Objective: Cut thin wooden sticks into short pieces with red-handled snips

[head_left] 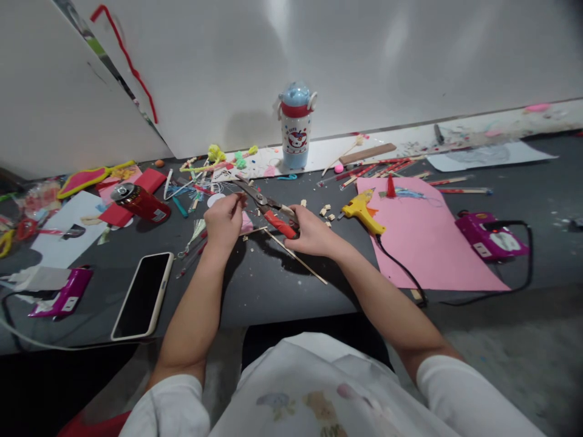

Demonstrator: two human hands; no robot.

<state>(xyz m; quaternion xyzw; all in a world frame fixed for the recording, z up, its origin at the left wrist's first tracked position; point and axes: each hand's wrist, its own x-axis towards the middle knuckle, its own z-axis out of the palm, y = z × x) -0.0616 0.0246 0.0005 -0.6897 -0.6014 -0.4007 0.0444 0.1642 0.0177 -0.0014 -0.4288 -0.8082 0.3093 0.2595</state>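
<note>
My right hand (pixel 312 233) is wrapped round the handles of red-handled snips (pixel 279 223), whose metal jaws point up and left. My left hand (pixel 224 217) is close to those jaws, its thumb and fingers pinched together. What lies in that pinch is too small to make out. Below the snips, thin wooden sticks (pixel 300 260) rest on the dark table (pixel 268 297). Several short cut wood pieces (pixel 325 210) are scattered to the right of the snips. A small pink piece (pixel 246 223) shows beside my left hand.
A yellow glue gun (pixel 363 212) lies on pink paper (pixel 432 255), its cord trailing to the front edge. At the back stands a bottle (pixel 296 130). A red can (pixel 143 203) and phone (pixel 143 295) are left; purple power strips (pixel 489 235) sit at both sides.
</note>
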